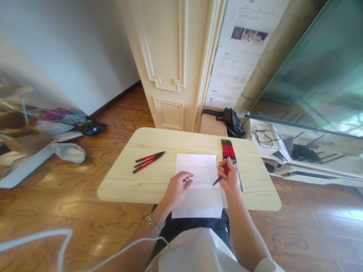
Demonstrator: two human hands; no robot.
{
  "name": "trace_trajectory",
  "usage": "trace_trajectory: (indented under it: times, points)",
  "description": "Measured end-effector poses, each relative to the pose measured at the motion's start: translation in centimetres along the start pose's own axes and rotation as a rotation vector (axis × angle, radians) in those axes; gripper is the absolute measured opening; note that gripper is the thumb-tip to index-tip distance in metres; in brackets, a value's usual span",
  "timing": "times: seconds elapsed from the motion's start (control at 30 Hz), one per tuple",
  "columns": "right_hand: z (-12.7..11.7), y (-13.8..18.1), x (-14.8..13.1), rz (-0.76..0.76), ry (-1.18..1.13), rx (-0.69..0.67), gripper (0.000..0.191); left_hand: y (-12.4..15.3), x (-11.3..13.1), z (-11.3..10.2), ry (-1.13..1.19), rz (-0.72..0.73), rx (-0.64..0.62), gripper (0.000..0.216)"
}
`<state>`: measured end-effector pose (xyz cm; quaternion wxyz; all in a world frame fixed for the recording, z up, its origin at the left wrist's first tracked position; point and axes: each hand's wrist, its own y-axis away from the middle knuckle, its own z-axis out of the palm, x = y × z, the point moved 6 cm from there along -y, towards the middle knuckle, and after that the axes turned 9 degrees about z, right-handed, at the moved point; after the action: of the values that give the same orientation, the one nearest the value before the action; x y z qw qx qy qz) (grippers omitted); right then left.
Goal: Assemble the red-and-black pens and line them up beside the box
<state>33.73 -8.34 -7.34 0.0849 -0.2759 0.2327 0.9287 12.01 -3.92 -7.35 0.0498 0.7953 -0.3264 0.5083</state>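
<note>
My right hand (230,179) is closed around a red and black pen (218,180), its dark tip pointing down and left over the sheet of paper (198,200). Faint rows of marks show near the paper's top edge. On the paper's left side rests my left hand (179,186), fingers loosely curled but apart, holding nothing. Left of the paper lie 3 loose red and black pens (146,164). Several more pens (228,148) stand side by side in a row at the right, their lower ends in a dark pouch (237,173) partly hidden behind my right hand.
The light wooden table (121,185) has rounded corners. Behind it are a cream door (167,109) and a black bag (233,121) on a box. A low cabinet with a router (306,153) stands right, below a large screen (320,71). A white cable (127,247) crosses my left arm.
</note>
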Motion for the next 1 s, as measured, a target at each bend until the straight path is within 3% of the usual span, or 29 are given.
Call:
trace_trajectory:
  times: [0.23, 0.4, 0.6, 0.83, 1.0]
  points:
    - [-1.5, -0.5, -0.3, -0.1, 0.252, 0.195, 0.042, -2.8, 0.6, 1.9, -0.33, 0.247, -0.035, 0.026]
    - [-1.0, -1.0, 1.9, 0.08, 0.387, 0.143, 0.035, -2.8, 0.0, 2.7, -0.397, 0.255, -0.018, 0.031]
    - [-0.6, -1.8, 2.4, -0.26, 0.626, 0.276, 0.024, -2.4, -0.4, 2.8, -0.413, 0.232, -0.021, 0.033]
    - [-0.3, -3.0, 4.0, -0.211, 0.808, 0.188, 0.027, -2.5, -0.4, 2.8, -0.444, 0.229, -0.034, 0.038]
    - [-0.4, -3.1, 4.0, -0.324, 1.047, 0.283, 0.018, -2.5, -0.6, 2.9, -0.438, 0.226, -0.037, 0.038]
